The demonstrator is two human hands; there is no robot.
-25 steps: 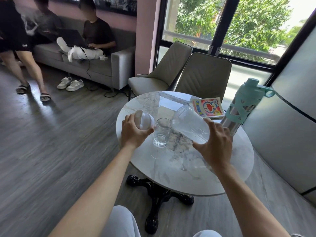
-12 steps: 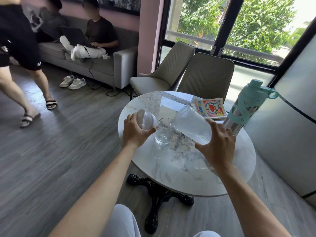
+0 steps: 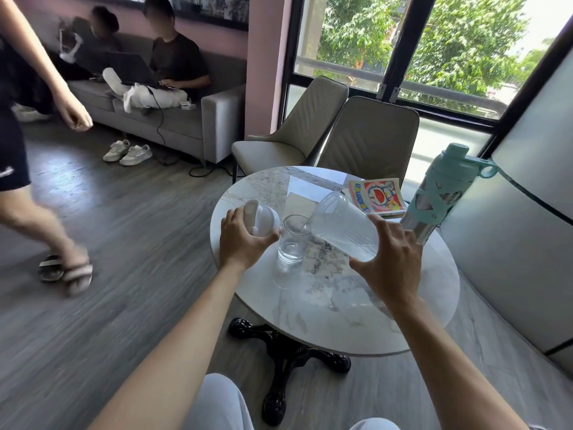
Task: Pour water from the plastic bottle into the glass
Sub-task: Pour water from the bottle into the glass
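Note:
A clear plastic bottle point(image 3: 344, 225) lies tilted in my right hand point(image 3: 390, 268), which grips its lower end. Its wide mouth points up and left, with the lower lip just over the rim of the glass point(image 3: 293, 240). The glass stands upright on the round marble table point(image 3: 356, 311) and holds a little water at the bottom. Just left of the glass, almost touching it, my left hand point(image 3: 242, 243) holds a white domed lid point(image 3: 262, 220). I cannot make out a stream of water.
A teal steel flask point(image 3: 443, 193) and a comic book point(image 3: 376, 197) stand at the table's far right. Two beige chairs point(image 3: 369, 141) are behind the table. A person point(image 3: 18, 150) walks past on the left. Two people sit on a grey sofa point(image 3: 192, 125).
Both hands, the tilted bottle and the glass keep nearly the same pose. The walking person on the left has come nearer and further right.

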